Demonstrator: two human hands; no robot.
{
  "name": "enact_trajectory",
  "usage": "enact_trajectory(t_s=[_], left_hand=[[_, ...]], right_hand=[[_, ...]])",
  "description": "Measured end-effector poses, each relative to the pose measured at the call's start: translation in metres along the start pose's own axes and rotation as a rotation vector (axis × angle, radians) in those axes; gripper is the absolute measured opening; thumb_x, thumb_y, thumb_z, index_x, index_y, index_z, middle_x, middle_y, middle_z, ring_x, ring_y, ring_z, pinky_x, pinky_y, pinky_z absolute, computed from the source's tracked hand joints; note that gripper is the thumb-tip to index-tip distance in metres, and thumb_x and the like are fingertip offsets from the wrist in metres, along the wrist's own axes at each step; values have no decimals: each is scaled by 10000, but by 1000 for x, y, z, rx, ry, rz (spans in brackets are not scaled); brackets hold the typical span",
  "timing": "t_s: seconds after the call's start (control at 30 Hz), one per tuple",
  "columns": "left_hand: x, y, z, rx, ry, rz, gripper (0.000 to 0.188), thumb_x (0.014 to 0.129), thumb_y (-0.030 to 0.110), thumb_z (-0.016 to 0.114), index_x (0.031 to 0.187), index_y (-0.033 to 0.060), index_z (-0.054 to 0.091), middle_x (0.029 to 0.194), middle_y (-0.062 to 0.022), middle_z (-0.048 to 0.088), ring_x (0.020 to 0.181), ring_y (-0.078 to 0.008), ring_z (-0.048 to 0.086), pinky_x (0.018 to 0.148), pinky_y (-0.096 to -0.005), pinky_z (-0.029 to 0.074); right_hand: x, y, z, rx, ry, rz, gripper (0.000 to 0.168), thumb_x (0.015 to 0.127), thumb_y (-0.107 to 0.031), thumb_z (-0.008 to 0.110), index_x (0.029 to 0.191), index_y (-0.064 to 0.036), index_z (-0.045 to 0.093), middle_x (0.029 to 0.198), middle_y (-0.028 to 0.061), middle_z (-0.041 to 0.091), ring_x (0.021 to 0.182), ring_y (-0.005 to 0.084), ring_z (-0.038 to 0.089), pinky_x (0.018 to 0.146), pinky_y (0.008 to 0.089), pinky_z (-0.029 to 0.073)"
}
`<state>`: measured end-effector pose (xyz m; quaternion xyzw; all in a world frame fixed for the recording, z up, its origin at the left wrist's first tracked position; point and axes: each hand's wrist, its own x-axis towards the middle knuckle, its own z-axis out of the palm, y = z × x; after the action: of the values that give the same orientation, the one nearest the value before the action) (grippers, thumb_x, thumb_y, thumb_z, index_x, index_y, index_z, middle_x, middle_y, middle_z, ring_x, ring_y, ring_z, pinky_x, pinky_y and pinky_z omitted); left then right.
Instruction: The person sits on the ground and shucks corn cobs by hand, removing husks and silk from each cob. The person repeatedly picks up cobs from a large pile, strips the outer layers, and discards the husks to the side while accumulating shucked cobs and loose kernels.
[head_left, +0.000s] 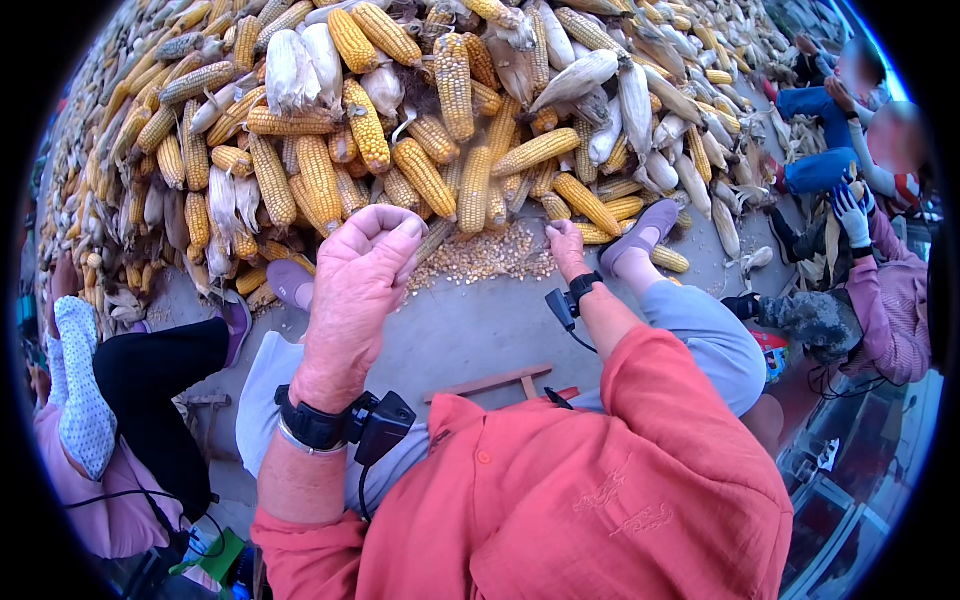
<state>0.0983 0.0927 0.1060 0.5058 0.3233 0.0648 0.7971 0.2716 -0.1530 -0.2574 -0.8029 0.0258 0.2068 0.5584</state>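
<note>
A large heap of maize ears rises before me, some bare yellow cobs (319, 176), others in pale dry husks (581, 79). My left hand (360, 285) is raised below the heap's near edge, thumb against curled fingers, with nothing visible in it. Low by the floor, my right hand (566, 246) has its fingers curled; its inside is hidden. It is beside loose maize kernels (487, 259) scattered on the grey floor (465, 322). One blurred maize ear (474, 187) is at the heap's front, between my hands. Another yellow ear (585, 204) lies just beyond my right hand.
My purple shoes (645, 232) flank the kernels. Part of a low wooden stool (491, 382) shows before my lap. Black devices with cables are strapped to my left wrist (386, 427) and right wrist. At left sits a person in dotted sleeves (82, 405); several people sit at right, one wearing gloves (851, 214).
</note>
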Motion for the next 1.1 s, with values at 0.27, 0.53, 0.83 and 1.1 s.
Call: enact_trajectory(t_s=[0.27,0.53,0.83,1.1], left_hand=[[1,-2,1,27,-2,-13,96,853,109,535,887,20,526,592,51,421,446,3,309,367,-141,219],[7,-4,-5,-1,-14,-59,94,851,117,542,882,29,524,585,57,421,436,-1,304,359,-151,218],[9,-6,-3,11,-37,-18,92,856,123,537,874,34,528,573,54,414,430,1,304,361,-143,225],[27,-37,-10,223,-69,28,217,811,167,596,962,27,527,732,9,518,587,-52,447,494,-174,352]], right_hand=[[62,-30,-83,-850,257,-88,274,716,-97,579,966,-6,511,986,210,550,953,361,534,799,410,440],[28,-59,-61,-1037,-29,150,513,574,-295,749,937,10,552,959,210,587,945,309,563,829,375,441],[-36,-52,-31,-204,-243,34,402,692,-236,676,963,19,522,846,85,572,706,135,542,598,269,453],[-114,-205,3,850,-816,376,436,814,-321,553,1071,16,449,855,96,522,659,138,514,500,228,432]])
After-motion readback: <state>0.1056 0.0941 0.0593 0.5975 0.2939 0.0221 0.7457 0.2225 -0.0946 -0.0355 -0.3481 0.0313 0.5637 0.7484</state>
